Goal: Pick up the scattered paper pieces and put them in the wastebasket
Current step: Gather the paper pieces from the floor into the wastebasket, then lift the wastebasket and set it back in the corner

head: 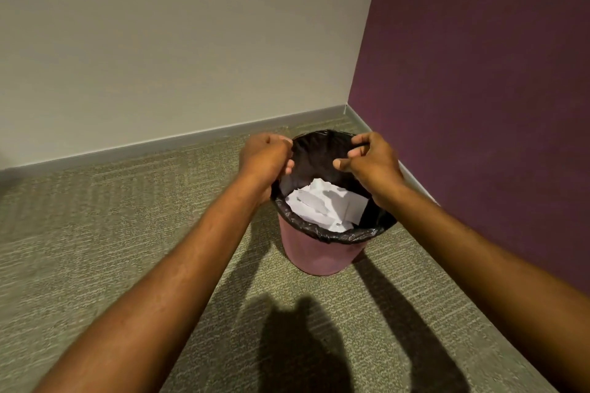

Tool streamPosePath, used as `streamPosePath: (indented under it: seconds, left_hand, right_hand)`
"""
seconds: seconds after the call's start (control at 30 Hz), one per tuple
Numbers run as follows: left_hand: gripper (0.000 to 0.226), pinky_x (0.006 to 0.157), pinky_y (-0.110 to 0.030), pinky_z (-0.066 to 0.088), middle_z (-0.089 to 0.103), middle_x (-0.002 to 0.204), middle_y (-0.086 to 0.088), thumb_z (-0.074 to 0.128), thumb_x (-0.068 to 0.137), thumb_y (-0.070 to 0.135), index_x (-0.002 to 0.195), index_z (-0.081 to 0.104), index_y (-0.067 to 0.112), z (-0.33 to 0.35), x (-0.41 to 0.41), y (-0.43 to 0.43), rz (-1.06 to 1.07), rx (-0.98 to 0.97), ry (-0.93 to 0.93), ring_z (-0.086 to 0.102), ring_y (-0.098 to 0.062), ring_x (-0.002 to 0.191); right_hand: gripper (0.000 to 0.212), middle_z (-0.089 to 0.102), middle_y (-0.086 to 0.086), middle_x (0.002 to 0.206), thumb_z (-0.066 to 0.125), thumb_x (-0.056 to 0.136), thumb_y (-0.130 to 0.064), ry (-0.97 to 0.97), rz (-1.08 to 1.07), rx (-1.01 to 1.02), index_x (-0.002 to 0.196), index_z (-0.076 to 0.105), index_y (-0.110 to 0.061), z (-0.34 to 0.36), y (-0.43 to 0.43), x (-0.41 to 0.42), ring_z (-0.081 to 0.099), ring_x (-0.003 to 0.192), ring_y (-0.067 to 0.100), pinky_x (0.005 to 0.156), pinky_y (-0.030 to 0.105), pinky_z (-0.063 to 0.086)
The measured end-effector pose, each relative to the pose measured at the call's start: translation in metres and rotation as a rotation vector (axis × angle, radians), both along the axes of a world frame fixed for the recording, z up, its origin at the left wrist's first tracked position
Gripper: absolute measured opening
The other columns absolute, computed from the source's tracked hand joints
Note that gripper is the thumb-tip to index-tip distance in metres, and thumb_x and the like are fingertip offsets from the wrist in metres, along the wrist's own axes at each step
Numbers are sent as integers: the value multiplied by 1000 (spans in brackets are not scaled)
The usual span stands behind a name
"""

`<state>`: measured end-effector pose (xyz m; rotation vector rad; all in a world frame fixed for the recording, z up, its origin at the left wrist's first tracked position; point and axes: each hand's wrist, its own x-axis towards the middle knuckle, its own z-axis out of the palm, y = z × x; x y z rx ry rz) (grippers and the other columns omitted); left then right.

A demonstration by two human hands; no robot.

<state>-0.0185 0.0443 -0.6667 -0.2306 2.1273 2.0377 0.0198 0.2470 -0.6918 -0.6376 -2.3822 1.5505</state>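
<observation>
A pink wastebasket (319, 252) with a black bin liner (338, 234) stands on the carpet in the room's corner. Several torn white paper pieces (325, 204) lie inside it. My left hand (266, 156) is curled at the liner's left rim and seems to grip its edge. On the far right rim my right hand (370, 159) has its fingers curled over the liner and its thumb pointing inward. Neither hand holds any paper that I can see.
A beige wall (175, 41) runs behind the basket and a purple wall (479, 89) stands close on its right. Grey-green carpet (111, 233) spreads to the left and front, with shadows of my arms on it.
</observation>
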Motion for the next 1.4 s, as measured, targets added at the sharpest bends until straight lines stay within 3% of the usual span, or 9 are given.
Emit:
streamPosePath:
  seconds: [0.27,0.43,0.63,0.8,0.93,1.07,1.23,1.33,1.4]
  left_hand:
    - [18,86,-43,66,77,97,4,66,99,8,105,77,21,-37,-4,6,188,-181,202,76,-19,93]
    - [24,67,-36,62,78,89,0,61,97,2,108,76,16,-34,10,9,220,-130,251,70,-14,72]
    - [36,73,-31,60,78,84,14,62,88,5,86,76,38,-12,24,1,356,-238,156,73,-10,78]
    - [27,78,-16,53,75,100,10,67,91,1,109,80,15,5,50,-13,365,-496,80,73,-11,94]
    - [37,84,-25,48,74,118,0,67,95,7,131,72,14,30,74,-20,258,-523,-166,68,-18,107]
    - [28,70,-27,46,61,83,13,72,98,15,82,59,34,54,88,-21,199,-412,-263,58,-17,88]
    - [34,78,-38,46,58,81,3,75,90,7,76,54,29,62,87,-11,252,-215,-444,54,-21,83]
    - [28,87,-42,55,71,98,-5,78,87,7,107,69,24,64,87,-4,320,-95,-589,66,-28,90]
    - [63,94,-45,60,73,123,-13,83,88,10,145,57,14,57,86,-3,285,-120,-687,73,-32,99]
  right_hand:
    - [42,69,0,99,92,82,-13,-36,-32,43,113,66,-26,-19,24,-12,73,91,20,85,49,66]
    - [39,67,-2,96,90,84,-8,-54,5,59,115,68,-18,-12,28,-10,65,78,10,75,29,63]
    - [39,67,1,98,91,84,-11,-124,7,-28,114,68,-17,19,20,-1,64,80,10,77,30,60]
    - [32,67,-7,88,87,82,-8,-184,-43,-103,106,69,-20,55,15,17,63,77,8,69,24,55]
    - [37,68,-4,92,91,81,-14,-260,-50,18,112,70,-13,80,13,28,69,90,20,83,34,56]
    - [33,68,-4,92,88,84,-13,-361,-63,-26,107,66,-20,100,17,43,71,93,25,86,43,60]
    - [28,76,3,100,84,82,-18,-492,-139,-47,100,65,-29,112,25,53,77,92,31,85,47,63]
    - [34,76,10,112,87,84,-18,-557,-222,-141,111,68,-21,112,32,65,76,100,35,86,47,62]
    - [48,72,16,126,87,87,-18,-599,-281,-170,129,66,-9,110,35,71,70,113,37,82,38,52]
